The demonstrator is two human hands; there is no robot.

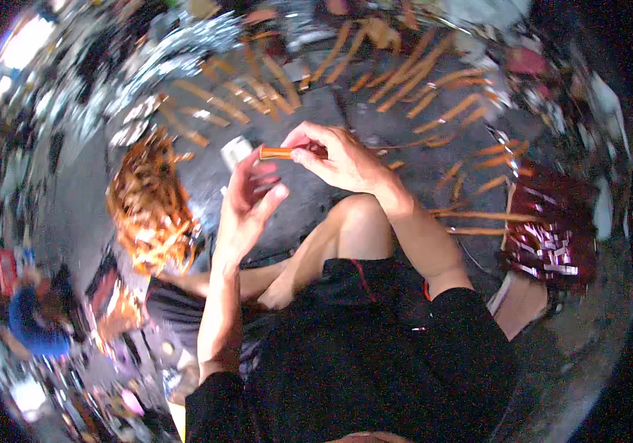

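Observation:
My right hand (342,159) pinches a short orange-brown strip (276,153) between thumb and fingers, above the dark floor. At the strip's other end is my left hand (251,199), somewhat blurred, its thumb and fingers apart. Its fingertips come up to the strip's end; whether they touch it I cannot tell. Just behind my left fingers lies a small white block or packet (236,150). A large heap of glossy orange-brown strips (150,207) lies to the left of my hands.
Many similar strips (408,74) lie spread in an arc on the dark floor (316,111). At right, a dark red-brown sheet (552,199) carries small shiny pieces (549,247). My bent leg (360,225) is below my hands. A person in blue (39,317) is at far left.

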